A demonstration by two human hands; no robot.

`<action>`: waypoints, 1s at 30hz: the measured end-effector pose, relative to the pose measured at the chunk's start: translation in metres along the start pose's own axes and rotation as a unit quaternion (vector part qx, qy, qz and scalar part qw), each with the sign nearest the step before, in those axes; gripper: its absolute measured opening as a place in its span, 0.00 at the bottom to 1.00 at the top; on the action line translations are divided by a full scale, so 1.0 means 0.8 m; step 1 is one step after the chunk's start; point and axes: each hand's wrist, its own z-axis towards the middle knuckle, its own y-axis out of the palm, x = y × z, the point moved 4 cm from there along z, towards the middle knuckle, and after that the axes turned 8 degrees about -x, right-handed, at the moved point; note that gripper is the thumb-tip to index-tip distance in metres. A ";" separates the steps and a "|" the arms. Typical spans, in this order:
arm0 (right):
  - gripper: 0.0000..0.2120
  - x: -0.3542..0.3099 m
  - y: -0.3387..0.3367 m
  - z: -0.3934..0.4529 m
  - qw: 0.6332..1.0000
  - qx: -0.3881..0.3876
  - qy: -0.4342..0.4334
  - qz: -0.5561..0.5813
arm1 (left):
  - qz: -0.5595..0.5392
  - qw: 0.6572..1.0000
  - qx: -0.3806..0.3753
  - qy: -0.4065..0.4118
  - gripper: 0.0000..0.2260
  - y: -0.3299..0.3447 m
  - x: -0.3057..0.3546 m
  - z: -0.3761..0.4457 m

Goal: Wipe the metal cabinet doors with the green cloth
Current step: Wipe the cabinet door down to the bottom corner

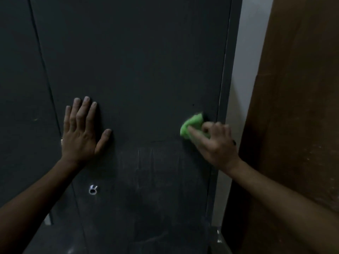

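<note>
1. A dark grey metal cabinet door point(139, 70) fills most of the view, seen from close up and looking slightly down; everything below is placed relative to this door
2. The left hand point(80, 132) lies flat against the door's left part, palm on the metal, four fingers together pointing up and the thumb splayed out to the side; it holds nothing
3. The right hand point(214, 142) is near the door's right edge, at about the same height as the left hand, blurred as if mid-stroke
4. A crumpled green cloth point(192, 126) is bunched under the right hand's fingers, pressed onto the door; most of the cloth sticks out above and to the left of the fingertips, with the thumb lying across its lower part
5. A small shiny metal handle point(93, 189) juts from the door's lower left, below the left hand
6. Faint pale streaks mark the door's lower middle, below and between the two hands
7. A second dark door panel point(20, 107) adjoins the door's left edge
8. Past the door's right edge stand a pale wall strip point(240, 88) and a brown surface point(297, 107)
</note>
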 end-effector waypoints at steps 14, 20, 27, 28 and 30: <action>0.20 -0.064 0.026 -0.077 0.999 -0.021 -0.038 0.004 | -0.065 0.998 0.020 -0.005 0.31 0.013 0.015 -0.051; 0.19 0.000 0.002 0.010 0.967 0.099 0.231 0.039 | -0.071 0.996 0.054 0.002 0.30 0.016 0.016 -0.061; 0.18 -0.038 0.028 -0.096 0.999 -0.020 -0.036 -0.016 | -0.064 0.997 0.037 -0.016 0.31 0.027 0.017 -0.083; 0.17 -0.017 0.021 -0.072 1.000 0.012 0.021 -0.014 | -0.060 0.997 0.036 -0.019 0.32 0.029 0.017 -0.083; 0.17 0.011 0.004 -0.021 0.980 0.090 0.175 0.001 | -0.055 0.998 0.037 -0.023 0.32 0.031 0.018 -0.082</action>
